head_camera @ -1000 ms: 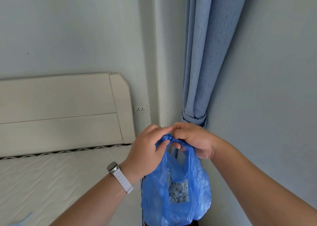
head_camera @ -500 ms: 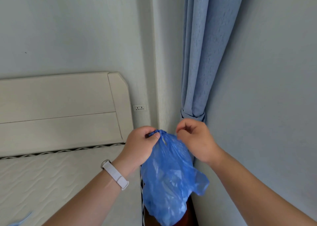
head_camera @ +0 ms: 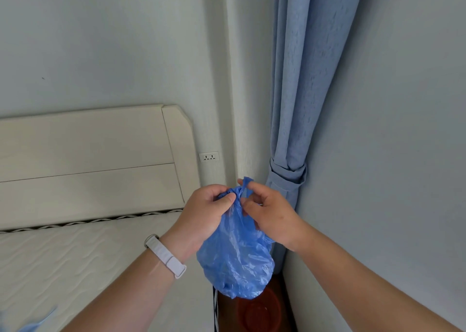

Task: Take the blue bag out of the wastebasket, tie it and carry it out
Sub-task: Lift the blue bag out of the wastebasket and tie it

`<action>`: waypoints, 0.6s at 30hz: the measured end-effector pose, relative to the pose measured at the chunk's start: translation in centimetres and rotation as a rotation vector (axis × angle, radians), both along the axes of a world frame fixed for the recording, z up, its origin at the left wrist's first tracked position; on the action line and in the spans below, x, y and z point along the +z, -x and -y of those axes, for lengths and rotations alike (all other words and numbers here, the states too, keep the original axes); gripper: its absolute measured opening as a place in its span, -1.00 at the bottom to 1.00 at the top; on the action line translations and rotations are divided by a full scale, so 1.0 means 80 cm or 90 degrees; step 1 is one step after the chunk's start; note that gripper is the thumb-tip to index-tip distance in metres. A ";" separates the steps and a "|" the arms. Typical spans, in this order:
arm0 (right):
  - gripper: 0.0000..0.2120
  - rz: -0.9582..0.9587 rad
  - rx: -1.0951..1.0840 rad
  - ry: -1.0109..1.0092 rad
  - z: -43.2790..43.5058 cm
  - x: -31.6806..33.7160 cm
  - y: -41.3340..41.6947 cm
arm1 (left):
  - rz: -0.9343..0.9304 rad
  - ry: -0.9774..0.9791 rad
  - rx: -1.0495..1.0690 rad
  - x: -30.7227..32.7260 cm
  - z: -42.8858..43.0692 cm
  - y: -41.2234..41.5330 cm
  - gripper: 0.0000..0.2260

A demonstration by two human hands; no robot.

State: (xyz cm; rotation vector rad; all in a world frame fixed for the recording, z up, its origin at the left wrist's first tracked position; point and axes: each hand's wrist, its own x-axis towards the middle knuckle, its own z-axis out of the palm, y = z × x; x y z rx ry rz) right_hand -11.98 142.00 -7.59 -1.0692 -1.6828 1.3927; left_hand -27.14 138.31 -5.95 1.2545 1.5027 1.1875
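Since half a second ago, your right hand (head_camera: 273, 215) has closed back onto the blue bag (head_camera: 235, 251); back then it hovered just beside the gathered top with its fingers curled on nothing. Now its thumb and forefinger pinch a short twisted tail of plastic that sticks up above them. Your left hand (head_camera: 204, 218) has kept its grip, fingers wrapped narrow around the bunched neck, thumb pressed across the front. The bag's body has also drawn in: the loose flap that jutted out to the right earlier now hangs rounded and tucked under your hands.

The bag hangs in the air between your two wrists, its neck squeezed between both sets of fingers, which nearly touch each other at the knot. Its bottom dangles just above the red wastebasket (head_camera: 259, 311) on the floor, clear of the rim. A white watch band (head_camera: 166, 258) sits on your left wrist. Behind are the mattress (head_camera: 75, 251), the cream headboard (head_camera: 95, 155), a wall socket (head_camera: 208, 157) and the tied-back blue curtain (head_camera: 302, 92).
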 end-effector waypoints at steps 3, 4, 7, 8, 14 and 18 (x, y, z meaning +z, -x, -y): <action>-0.69 -0.036 -0.003 -0.006 0.000 -0.001 0.005 | -0.020 0.029 -0.035 0.001 -0.002 0.006 -0.81; -0.70 -0.046 -0.002 -0.006 -0.001 -0.002 0.005 | -0.018 0.039 -0.044 0.001 -0.003 0.007 -0.78; -0.79 -0.069 -0.013 0.006 -0.003 0.000 0.007 | -0.016 0.061 -0.038 0.001 -0.005 0.012 -0.72; -0.80 -0.075 -0.023 0.006 -0.004 0.001 0.006 | -0.016 0.065 -0.035 0.000 -0.007 0.012 -0.73; -0.81 -0.105 -0.020 -0.017 -0.012 -0.004 0.006 | 0.035 0.098 -0.054 0.000 -0.015 0.013 -0.80; -0.80 -0.094 0.004 -0.009 -0.021 -0.011 0.002 | 0.076 0.089 -0.092 0.005 -0.019 0.015 -0.80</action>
